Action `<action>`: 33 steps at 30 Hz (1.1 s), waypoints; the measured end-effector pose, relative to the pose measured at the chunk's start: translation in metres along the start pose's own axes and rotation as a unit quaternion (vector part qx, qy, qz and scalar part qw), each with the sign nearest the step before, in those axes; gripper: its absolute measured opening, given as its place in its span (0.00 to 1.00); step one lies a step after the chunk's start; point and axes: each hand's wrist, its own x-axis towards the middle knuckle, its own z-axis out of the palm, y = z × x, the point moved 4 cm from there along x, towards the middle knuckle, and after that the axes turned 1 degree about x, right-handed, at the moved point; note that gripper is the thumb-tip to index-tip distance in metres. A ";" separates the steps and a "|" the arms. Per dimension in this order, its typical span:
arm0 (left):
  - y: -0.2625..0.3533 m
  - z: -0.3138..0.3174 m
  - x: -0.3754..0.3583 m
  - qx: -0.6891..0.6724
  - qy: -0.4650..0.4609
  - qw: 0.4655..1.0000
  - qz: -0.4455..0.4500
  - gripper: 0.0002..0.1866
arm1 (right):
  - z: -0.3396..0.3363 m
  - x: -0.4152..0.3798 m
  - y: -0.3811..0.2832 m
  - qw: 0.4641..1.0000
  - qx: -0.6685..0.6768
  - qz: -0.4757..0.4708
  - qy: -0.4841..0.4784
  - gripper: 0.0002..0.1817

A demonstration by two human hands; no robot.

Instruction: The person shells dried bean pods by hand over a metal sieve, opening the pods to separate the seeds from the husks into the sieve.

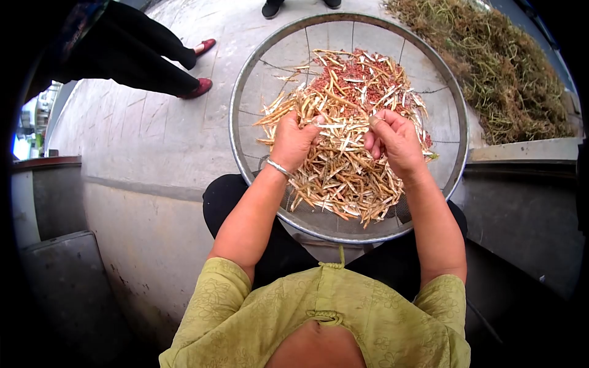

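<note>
A round wire-mesh sieve with a metal rim rests on my lap. It holds a heap of dry, pale bean pods, with small red beans gathered at the far side. My left hand, a silver bangle on its wrist, and my right hand are both raised over the heap. Between them they pinch one pale pod at its two ends. The fingers of each hand are curled closed around it.
A pile of dried plant stalks lies on the ground at the upper right. Another person's legs in dark trousers and red shoes stand at the upper left on the concrete. A second pair of dark shoes shows at the top edge.
</note>
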 end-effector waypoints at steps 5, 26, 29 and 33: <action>0.017 -0.004 -0.004 0.294 0.115 0.923 0.220 0.08 | 0.002 -0.001 0.003 1.000 -0.012 0.005 -0.009 0.09; 0.005 0.010 -0.009 -0.169 -0.120 0.974 -0.092 0.07 | 0.020 -0.007 0.014 1.000 0.015 -0.009 -0.022 0.07; 0.001 0.012 -0.009 -0.174 -0.121 0.972 -0.097 0.09 | 0.030 -0.011 0.018 0.995 -0.089 0.011 -0.040 0.06; -0.001 0.013 -0.010 -0.159 -0.132 0.972 -0.112 0.13 | 0.032 -0.013 0.022 0.974 -0.219 -0.024 -0.044 0.09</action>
